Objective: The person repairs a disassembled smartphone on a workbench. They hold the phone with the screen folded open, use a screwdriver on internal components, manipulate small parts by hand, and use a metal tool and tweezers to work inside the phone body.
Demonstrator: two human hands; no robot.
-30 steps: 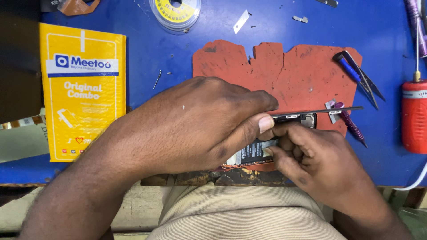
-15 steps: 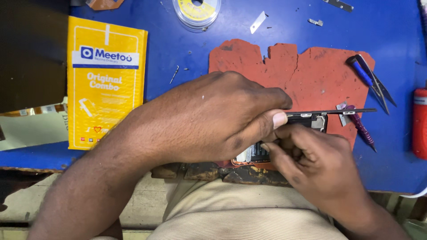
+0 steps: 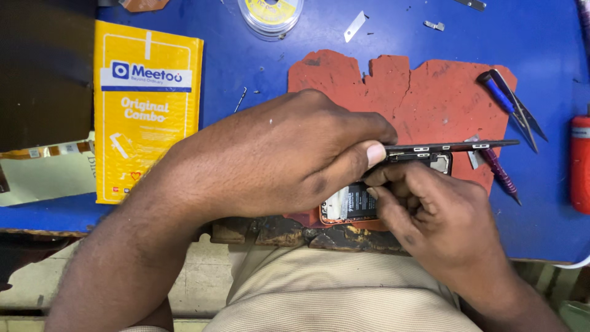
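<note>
Phone [image 3: 350,203] was what I had between both hands, opened up, its body lying on the red mat [image 3: 430,92] at the near edge of the blue table [image 3: 258,67]. My left hand [image 3: 276,160] gripped the thin dark panel [image 3: 455,146], thumb pressed on its near end, and the panel stood lifted on edge just above the body. My right hand [image 3: 430,209] was curled around the body from below, fingers tucked in at the seam; what exactly the fingertips pinched I could not tell.

My worry was the panel. Lifted from one end only, I judged it could flex and crack, or strain any cable joining it to the body, though no cable showed. A thumb slip could drop it onto the exposed insides. The body sat close to the table edge, so a hard tug might slide it off toward my lap.

Just beyond my right hand lay a purple-handled screwdriver [image 3: 501,175], and further right tweezers [image 3: 519,110]; a careless sweep could knock them. A yellow packet [image 3: 147,110] lay beyond my left forearm.
</note>
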